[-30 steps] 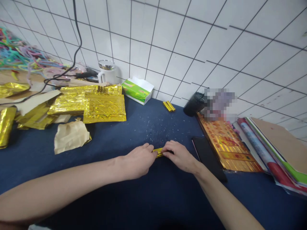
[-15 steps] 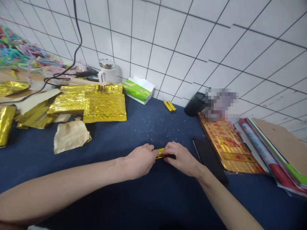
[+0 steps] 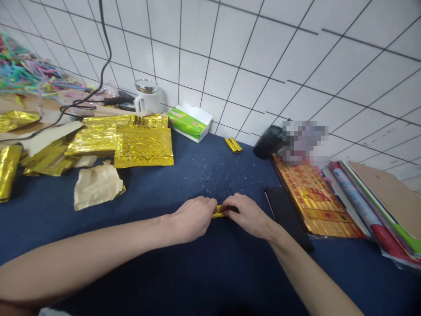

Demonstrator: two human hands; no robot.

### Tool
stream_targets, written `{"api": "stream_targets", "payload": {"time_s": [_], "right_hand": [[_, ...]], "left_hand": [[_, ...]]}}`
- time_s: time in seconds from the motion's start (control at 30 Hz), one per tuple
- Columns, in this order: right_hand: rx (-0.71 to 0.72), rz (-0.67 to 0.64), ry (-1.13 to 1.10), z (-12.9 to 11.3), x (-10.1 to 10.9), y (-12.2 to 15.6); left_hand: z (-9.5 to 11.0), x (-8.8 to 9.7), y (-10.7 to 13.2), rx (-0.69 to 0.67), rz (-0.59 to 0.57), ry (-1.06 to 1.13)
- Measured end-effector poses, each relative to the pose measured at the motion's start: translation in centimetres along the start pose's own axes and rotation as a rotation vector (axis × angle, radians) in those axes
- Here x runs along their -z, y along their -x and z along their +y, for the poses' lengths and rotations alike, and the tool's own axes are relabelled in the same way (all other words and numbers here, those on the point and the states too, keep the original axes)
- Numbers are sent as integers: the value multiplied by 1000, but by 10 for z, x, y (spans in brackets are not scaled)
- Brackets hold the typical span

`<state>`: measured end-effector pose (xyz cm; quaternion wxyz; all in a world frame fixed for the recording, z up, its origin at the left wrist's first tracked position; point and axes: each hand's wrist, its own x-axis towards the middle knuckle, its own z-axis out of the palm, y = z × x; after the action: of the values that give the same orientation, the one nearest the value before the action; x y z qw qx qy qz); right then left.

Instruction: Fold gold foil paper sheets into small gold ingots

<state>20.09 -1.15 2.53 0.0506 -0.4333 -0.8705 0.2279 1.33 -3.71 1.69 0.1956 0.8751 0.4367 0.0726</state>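
1. Head view: since the frame half a second ago, the right hand (image 3: 251, 217) has edged slightly towards the left hand (image 3: 194, 221), so the gap between their fingertips looks narrower; the things around them lie much as they did
2. The left hand is closed, its thumb and fingers gripping the left end of a narrow gold strip (image 3: 217, 215), with the back of the hand hiding that end
3. The right hand is curled and pinching the strip's other end between thumb and fingers; how firmly, I cannot tell
4. The strip lies between the two sets of fingertips, low over the blue tabletop (image 3: 197, 285), only its middle showing
5. To do this step well, I would press from both ends with even force and keep the long edges parallel, since thin foil paper probably creases or twists if one hand pulls harder
6. Two small gold rolls (image 3: 233, 145) lie side by side beyond the right hand, near the wall; their straight edges look like a fair guide for neatness
7. Beyond the left hand are gold sheets (image 3: 144, 147) and a crumpled paper (image 3: 97, 186); just right of the right hand is a black flat case (image 3: 287, 217), best kept clear of the wrist
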Motion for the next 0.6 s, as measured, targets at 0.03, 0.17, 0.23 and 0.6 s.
{"api": "stream_targets", "payload": {"time_s": [0.03,0.17,0.23,0.6], "right_hand": [[-6,0,8,0,0,0],[-17,5,43,-1,-2,-2],[-6,9,44,-1,-3,-2],[-39,-22,26,0,-4,-5]], "left_hand": [[0,0,0,4,-2,-6],[1,-1,-1,-3,5,-48],[0,0,-1,9,-3,-74],[-3,0,-5,16,-48,-122]]}}
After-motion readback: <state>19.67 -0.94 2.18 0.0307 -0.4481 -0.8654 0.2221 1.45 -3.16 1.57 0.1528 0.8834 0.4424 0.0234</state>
